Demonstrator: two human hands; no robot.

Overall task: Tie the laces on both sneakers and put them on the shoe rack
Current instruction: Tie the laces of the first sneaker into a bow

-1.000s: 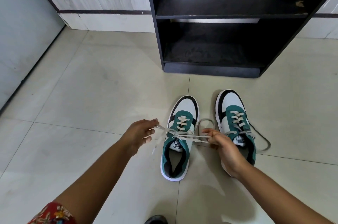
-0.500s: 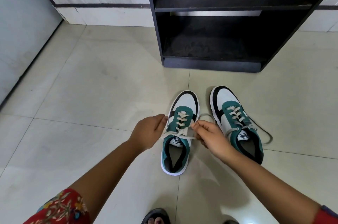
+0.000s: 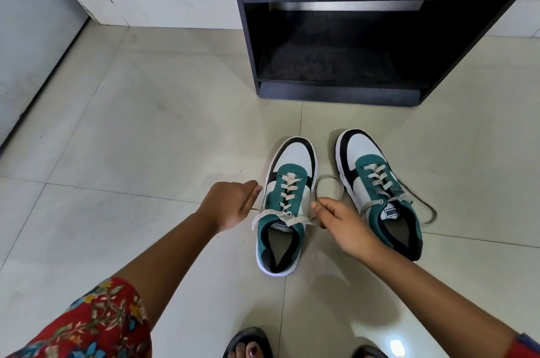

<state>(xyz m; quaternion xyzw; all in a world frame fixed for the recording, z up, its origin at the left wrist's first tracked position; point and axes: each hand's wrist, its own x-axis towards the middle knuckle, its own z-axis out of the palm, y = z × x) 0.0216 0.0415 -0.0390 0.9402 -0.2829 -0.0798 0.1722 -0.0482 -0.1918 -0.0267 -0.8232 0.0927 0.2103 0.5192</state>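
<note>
two sneakers on the floor [image 3: 146, 123], toes toward the rack [image 3: 336, 93], which stands just beyond them with its lower shelf bare. left sneaker [image 3: 287, 205] is the one in hand; right sneaker [image 3: 380, 196] sits just beside it, toe angled slightly outward, its laces [image 3: 420, 199] slack and trailing onto the floor on the far side, not tied.

left hand [image 3: 230, 205] closed, grip pinching one lace end [image 3: 258, 215] just off the shoe's left flank. right hand [image 3: 343, 226] closed likewise, pinching the other end [image 3: 304, 221] on the shoe's right flank, in the gap between the two shoes. a lace loop [image 3: 330, 182] lies on the floor beyond the right hand; whose lace it is, cannot tell.

key relation: the sneaker's long axis runs away from the person, toe to rack; the two lace ends run across that axis, one to each side, meeting at the top eyelets [image 3: 287, 213] just ahead of the tongue. hands sit about level, either side of the crossing, each near its own flank. the ends look crossed, but no bow shows.

judgement: first knot of the left sneaker in progress; task early. the next pull likely goes sideways, apart, square to the shoe's length. uneven pull could skew the shoe toward its neighbour, which sits close on the right.
</note>
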